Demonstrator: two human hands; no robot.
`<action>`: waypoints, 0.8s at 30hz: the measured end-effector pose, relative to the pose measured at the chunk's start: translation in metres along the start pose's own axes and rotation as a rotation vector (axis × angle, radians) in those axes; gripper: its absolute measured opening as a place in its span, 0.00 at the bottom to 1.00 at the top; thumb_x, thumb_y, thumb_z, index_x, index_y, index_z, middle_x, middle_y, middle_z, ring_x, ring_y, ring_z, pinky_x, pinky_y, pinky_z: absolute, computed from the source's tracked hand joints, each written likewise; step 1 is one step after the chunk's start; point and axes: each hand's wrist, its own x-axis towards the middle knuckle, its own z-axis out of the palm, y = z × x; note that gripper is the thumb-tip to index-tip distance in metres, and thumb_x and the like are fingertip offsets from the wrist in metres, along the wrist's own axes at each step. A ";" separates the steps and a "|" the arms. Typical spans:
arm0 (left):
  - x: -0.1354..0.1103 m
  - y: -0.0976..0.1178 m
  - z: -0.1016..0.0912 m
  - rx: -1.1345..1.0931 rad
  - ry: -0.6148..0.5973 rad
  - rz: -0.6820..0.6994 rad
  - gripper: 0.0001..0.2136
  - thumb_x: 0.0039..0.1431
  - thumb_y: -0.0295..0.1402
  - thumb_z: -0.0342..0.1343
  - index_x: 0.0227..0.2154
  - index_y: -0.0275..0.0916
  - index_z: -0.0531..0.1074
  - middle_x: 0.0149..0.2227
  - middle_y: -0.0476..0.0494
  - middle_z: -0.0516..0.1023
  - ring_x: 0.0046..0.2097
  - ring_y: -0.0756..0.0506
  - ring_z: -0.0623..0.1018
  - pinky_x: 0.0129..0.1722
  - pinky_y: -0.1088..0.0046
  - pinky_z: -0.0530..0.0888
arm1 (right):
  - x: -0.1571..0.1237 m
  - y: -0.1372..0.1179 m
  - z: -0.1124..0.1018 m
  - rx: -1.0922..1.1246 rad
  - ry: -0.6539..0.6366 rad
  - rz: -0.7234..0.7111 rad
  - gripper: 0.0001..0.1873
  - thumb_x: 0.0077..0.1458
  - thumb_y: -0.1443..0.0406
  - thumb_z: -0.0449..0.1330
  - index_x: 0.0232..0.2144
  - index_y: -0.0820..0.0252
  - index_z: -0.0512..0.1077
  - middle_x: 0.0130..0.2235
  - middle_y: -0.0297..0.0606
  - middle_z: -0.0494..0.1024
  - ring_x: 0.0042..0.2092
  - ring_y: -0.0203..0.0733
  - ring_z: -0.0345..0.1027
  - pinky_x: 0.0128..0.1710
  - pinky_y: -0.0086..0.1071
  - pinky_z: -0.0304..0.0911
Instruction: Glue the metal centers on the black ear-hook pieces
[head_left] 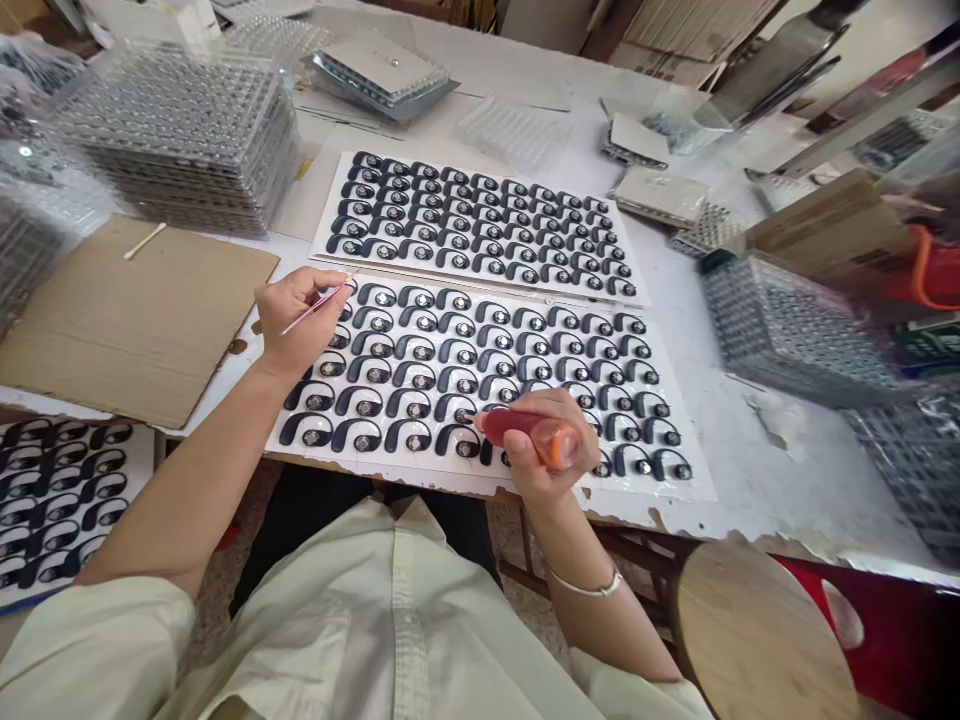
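My left hand (304, 315) is closed in a pinch on a thin pink-stemmed cotton swab (313, 309). Its tip points at the upper left corner of the near white sheet (686, 485). Rows of black, curved, hook-shaped pieces (409, 402), each with a small silvery round part, lie on this sheet. Wrapped around a red squeeze bottle (514, 428) with an orange end is my right hand (555, 440). The bottle lies tilted, its narrow tip pointing left, over the front rows. My right hand hides some of the pieces beneath it.
A second white sheet (637, 290) with similar black pieces lies behind. On the left are cardboard (142, 320), another cotton swab (145, 241) and stacked clear trays (180, 140). More trays (795, 315) stand at right. A round stool (757, 630) is below the table's front edge.
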 end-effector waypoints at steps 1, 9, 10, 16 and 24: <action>0.000 0.000 0.000 0.002 -0.003 -0.003 0.03 0.49 0.30 0.64 0.29 0.39 0.79 0.28 0.49 0.79 0.26 0.51 0.74 0.29 0.76 0.73 | 0.000 0.000 0.001 0.008 0.009 -0.011 0.10 0.51 0.60 0.64 0.34 0.58 0.71 0.28 0.35 0.74 0.29 0.40 0.67 0.26 0.36 0.64; 0.000 -0.003 0.000 0.036 -0.011 -0.038 0.05 0.50 0.34 0.62 0.29 0.39 0.79 0.26 0.48 0.79 0.25 0.50 0.75 0.30 0.75 0.73 | 0.001 0.001 0.004 0.036 0.027 -0.047 0.09 0.51 0.62 0.63 0.35 0.58 0.70 0.28 0.35 0.74 0.29 0.40 0.67 0.25 0.36 0.65; 0.000 -0.003 0.000 0.036 -0.010 -0.043 0.05 0.50 0.34 0.62 0.29 0.39 0.79 0.26 0.48 0.79 0.25 0.50 0.75 0.30 0.75 0.73 | 0.001 0.000 0.003 0.039 0.025 -0.048 0.10 0.51 0.62 0.64 0.36 0.58 0.70 0.29 0.35 0.74 0.29 0.40 0.67 0.25 0.36 0.65; 0.000 -0.003 0.000 0.033 -0.012 -0.043 0.05 0.50 0.34 0.62 0.28 0.39 0.79 0.26 0.48 0.79 0.26 0.50 0.75 0.30 0.75 0.73 | 0.003 -0.002 0.003 0.025 0.023 -0.048 0.09 0.52 0.62 0.63 0.36 0.58 0.70 0.28 0.35 0.74 0.29 0.39 0.66 0.25 0.36 0.65; 0.000 -0.004 0.000 0.022 -0.008 -0.013 0.04 0.50 0.33 0.63 0.29 0.39 0.79 0.28 0.48 0.79 0.27 0.50 0.75 0.30 0.75 0.73 | 0.001 0.000 0.004 -0.010 0.043 -0.016 0.09 0.53 0.60 0.62 0.33 0.58 0.70 0.28 0.35 0.74 0.29 0.40 0.67 0.24 0.36 0.64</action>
